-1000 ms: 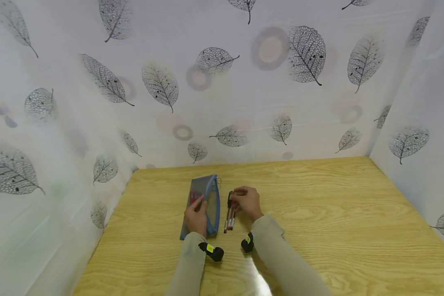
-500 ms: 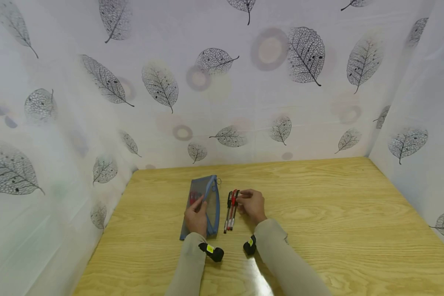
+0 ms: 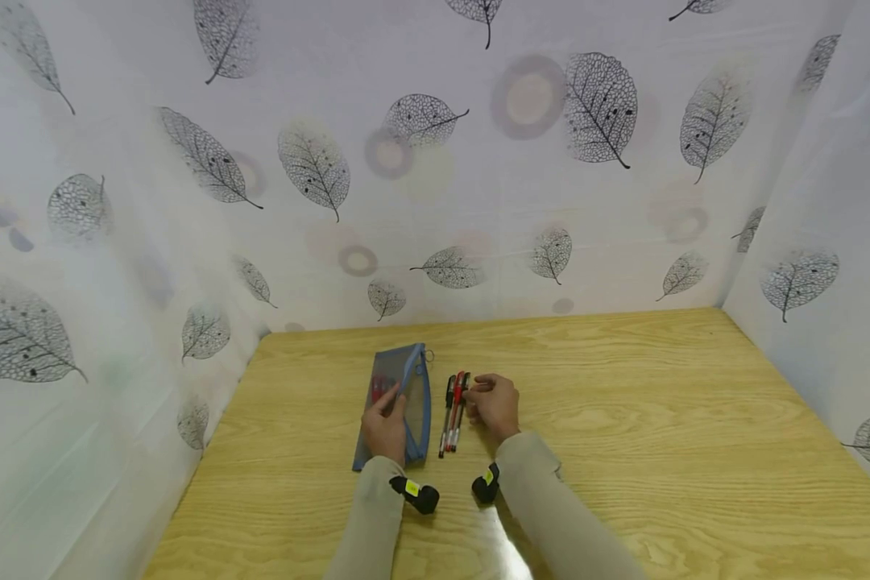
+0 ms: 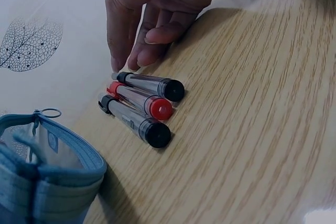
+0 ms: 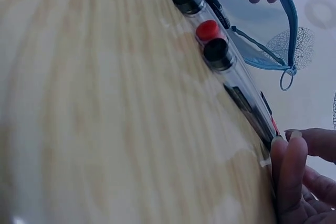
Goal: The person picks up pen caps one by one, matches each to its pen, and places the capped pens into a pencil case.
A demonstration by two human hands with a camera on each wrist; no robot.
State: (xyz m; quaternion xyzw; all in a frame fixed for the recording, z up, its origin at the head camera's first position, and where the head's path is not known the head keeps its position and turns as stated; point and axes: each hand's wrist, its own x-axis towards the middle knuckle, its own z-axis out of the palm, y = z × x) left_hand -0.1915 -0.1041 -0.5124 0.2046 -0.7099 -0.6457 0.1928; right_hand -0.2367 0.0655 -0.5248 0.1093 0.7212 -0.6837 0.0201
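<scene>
A blue-edged mesh zipper pouch (image 3: 419,411) lies on the table with its zipper side spread apart. My left hand (image 3: 384,431) holds its edge between thumb and fingers. Reddish items (image 3: 379,390) show through the mesh; their kind is unclear. To the pouch's right, three capped pens lie side by side: a black pen (image 4: 134,119), a red pen (image 4: 137,99) and another black pen (image 4: 148,83) on the right. My right hand (image 3: 496,405) pinches the cap end of that right black pen; its fingertips (image 5: 294,153) partly hide that end.
The wood-grain table (image 3: 660,419) stretches widely to the right of the hands. Behind and beside it hang pale leaf-print curtains (image 3: 478,193). A black wrist camera (image 3: 419,495) sits on each sleeve.
My right hand has shifted slightly right from over the pen caps, uncovering the red cap and the right black pen. My left hand and the pouch have stayed put.
</scene>
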